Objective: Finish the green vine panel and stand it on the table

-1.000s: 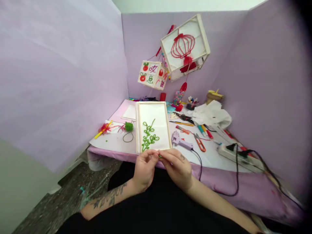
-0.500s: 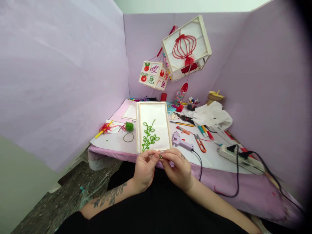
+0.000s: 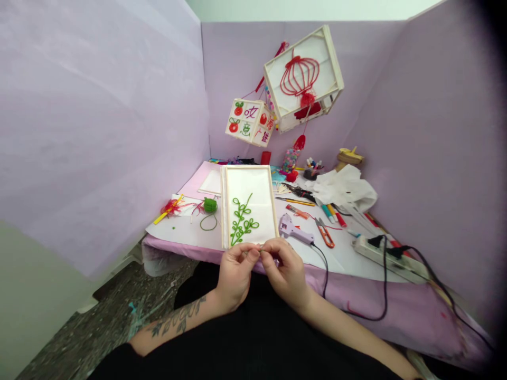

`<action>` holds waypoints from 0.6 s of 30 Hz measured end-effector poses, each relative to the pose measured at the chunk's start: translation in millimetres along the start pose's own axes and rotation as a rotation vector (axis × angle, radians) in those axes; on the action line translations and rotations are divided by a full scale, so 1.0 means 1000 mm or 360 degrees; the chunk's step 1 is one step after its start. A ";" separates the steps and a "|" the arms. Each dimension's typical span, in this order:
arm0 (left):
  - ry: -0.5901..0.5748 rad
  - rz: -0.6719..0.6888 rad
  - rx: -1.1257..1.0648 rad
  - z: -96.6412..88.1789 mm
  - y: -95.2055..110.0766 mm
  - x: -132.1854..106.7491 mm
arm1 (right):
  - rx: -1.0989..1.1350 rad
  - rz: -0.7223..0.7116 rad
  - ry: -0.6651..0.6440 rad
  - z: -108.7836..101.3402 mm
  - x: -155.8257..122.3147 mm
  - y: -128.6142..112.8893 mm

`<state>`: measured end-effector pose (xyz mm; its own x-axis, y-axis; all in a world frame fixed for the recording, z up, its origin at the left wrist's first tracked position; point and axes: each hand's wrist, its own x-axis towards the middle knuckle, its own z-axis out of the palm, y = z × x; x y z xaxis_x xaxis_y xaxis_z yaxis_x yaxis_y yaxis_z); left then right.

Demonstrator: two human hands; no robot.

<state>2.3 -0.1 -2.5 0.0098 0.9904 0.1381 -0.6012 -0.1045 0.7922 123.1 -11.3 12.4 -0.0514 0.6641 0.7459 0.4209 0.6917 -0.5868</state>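
My left hand (image 3: 234, 274) and my right hand (image 3: 285, 270) meet fingertip to fingertip just in front of the table's near edge. Both pinch a tiny green piece of yarn (image 3: 260, 254), mostly hidden between the fingers. Right behind them lies a white framed panel (image 3: 253, 184) with a green yarn plant (image 3: 241, 220) glued on it. A ball of green yarn (image 3: 210, 205) with a loose loop lies left of the panel.
A purple glue gun (image 3: 292, 228), its black cord and orange snips (image 3: 325, 232) lie right of the panel, then pens, crumpled white paper (image 3: 344, 187) and a power strip (image 3: 390, 256). Two lanterns (image 3: 303, 76) hang above the back. Purple walls enclose the table.
My right hand's fingers have curled in tighter toward the left hand; the green piece shows less. The view barely shifted.
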 end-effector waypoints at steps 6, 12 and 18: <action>-0.0014 0.0015 0.0001 0.000 0.001 0.002 | 0.0082 0.0096 -0.0026 0.000 -0.002 -0.001; 0.0005 -0.0002 0.0007 -0.001 -0.001 0.000 | 0.0082 0.0148 0.0018 0.002 0.000 -0.002; 0.0024 -0.0010 0.0039 -0.002 -0.001 0.002 | 0.0131 0.0272 -0.0013 0.000 0.006 -0.004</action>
<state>1.3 1.8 -4.1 0.0014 0.9923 0.1241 -0.5816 -0.1001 0.8073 121.2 -10.2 19.0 0.0069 0.7761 0.6306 0.3485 0.5892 -0.7290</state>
